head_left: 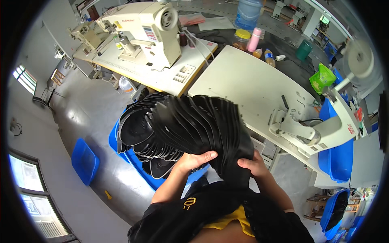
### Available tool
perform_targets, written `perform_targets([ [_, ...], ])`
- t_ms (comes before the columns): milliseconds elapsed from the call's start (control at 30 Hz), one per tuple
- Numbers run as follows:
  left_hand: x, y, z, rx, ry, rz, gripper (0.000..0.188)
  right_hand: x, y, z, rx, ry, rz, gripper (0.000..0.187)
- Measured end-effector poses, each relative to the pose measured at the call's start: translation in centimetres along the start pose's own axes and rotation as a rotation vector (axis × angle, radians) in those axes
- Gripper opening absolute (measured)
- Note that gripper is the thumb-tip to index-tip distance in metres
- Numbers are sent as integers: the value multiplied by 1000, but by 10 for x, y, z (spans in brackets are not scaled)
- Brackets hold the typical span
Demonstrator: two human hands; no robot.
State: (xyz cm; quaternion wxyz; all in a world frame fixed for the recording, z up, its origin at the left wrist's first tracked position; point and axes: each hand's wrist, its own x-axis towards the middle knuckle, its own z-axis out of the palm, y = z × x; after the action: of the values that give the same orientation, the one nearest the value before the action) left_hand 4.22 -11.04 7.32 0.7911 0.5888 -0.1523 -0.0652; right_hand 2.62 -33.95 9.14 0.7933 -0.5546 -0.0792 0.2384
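Observation:
Between my two hands is a thick, fanned stack of flat black curved pieces (202,125), which look like shoe-upper parts. My left hand (196,160) grips its lower left side, thumb lying across the front. My right hand (253,164) is closed on the lower right edge; its fingers are mostly hidden behind the pieces. Just left of the held stack, more black pieces (135,127) lie heaped in a blue bin (152,181), partly covered by what I hold.
A white worktable (231,77) carries a sewing machine (316,131) at the right. Another sewing machine (150,36) stands on the table at the upper left. A blue tub (85,162) rests on the floor. Bottles and a yellow-lidded jar (242,38) stand behind the worktable.

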Motion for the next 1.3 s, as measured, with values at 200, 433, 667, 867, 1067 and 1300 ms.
perform_targets([
  [200,-6,-24,73,-208,-182,-55,67,-97,-9,-40,353,147,-173,52],
  [433,-10,-25,144,-79,-320,-123,53,-177,-21,-64,45,266,-380,56],
  [667,23,36,209,92,-640,-65,36,-237,-55,-66,-488,353,-649,68],
  [867,67,69,275,-213,-1096,86,36,-309,-79,-60,-943,518,-897,58],
  [1067,89,-28,278,-1166,-883,-144,46,-235,-109,-10,-1082,784,-473,40],
  [1300,106,-135,246,-1277,-538,-485,40,-124,-103,-79,-1516,566,-210,55],
])
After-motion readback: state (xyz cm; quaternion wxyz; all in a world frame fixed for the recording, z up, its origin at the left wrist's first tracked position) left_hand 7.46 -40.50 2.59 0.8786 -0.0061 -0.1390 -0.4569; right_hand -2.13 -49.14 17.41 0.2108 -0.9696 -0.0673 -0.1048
